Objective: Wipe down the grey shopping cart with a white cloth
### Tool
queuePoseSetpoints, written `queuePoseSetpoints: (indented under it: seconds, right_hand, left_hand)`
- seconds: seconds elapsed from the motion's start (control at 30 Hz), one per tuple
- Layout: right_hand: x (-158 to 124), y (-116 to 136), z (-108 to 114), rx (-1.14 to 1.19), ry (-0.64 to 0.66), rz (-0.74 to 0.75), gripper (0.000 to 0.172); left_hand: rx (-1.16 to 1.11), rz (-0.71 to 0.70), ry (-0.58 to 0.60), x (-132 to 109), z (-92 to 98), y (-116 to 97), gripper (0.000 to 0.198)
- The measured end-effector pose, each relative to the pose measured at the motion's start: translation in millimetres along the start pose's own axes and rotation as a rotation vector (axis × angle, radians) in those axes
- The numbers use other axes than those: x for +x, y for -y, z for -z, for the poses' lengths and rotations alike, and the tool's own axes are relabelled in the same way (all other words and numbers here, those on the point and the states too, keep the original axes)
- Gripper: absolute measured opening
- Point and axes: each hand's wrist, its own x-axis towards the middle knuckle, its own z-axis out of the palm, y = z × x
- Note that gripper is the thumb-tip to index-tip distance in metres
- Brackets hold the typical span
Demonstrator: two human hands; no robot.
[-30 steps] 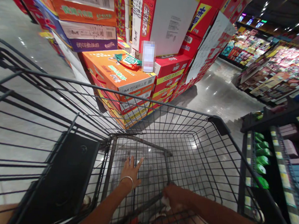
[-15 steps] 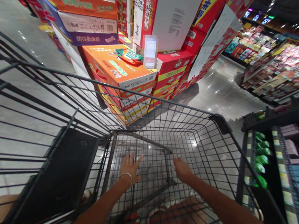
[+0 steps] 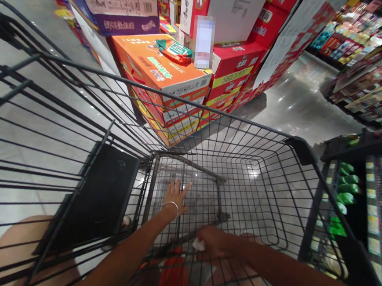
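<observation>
My left hand [image 3: 176,198] is open, fingers spread, lying over the wire mesh floor of a black shopping cart [image 3: 249,200]; a bangle [image 3: 173,205] circles its wrist. Lower and to the right, my right hand [image 3: 214,242] is closed, and a crumpled white tissue [image 3: 198,245] pokes out at its fingertips. Both arms reach down into the basket. A black plastic panel [image 3: 97,197] is on the cart's left side. Beneath the mesh, something red-orange [image 3: 173,278] shows, partly hidden by the wires and my arms.
Ahead of the cart stand stacked orange boxes [image 3: 185,87] and red boxes [image 3: 233,62]. An orange and green packet [image 3: 175,50] lies on the orange stack beside a blurred phone-like rectangle [image 3: 203,42]. On the right is a shelf with green packages [image 3: 349,188].
My right hand has moved down and left in the picture, and the white tissue now shows in it. My left hand keeps its spread pose. The view has tilted down slightly.
</observation>
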Motion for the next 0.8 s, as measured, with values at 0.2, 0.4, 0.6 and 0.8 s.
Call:
queuePoseSetpoints:
  seconds: [0.2,0.4,0.6,0.8]
  right_hand:
    - [-14.0,-6.6,72.7,-0.149,-0.27,-0.138,0.028]
    - [-6.1,-9.6,99.2,-0.223,-0.363,-0.178,0.032]
    - [8.1,5.5,39.3,-0.197,-0.111,0.079,0.022]
    - [-4.1,-13.0,16.5,-0.112,-0.026,0.044,0.019]
  left_hand:
    - [-0.055,-0.003,0.019,-1.1,1.7,-2.8,0.099]
    - [-0.114,0.003,0.013,0.1,-0.8,-3.0,0.098]
    - [-0.133,-0.009,0.002,-1.5,-1.3,-1.7,0.099]
    - [-0.141,0.001,0.028,-0.9,-1.0,-1.1,0.098]
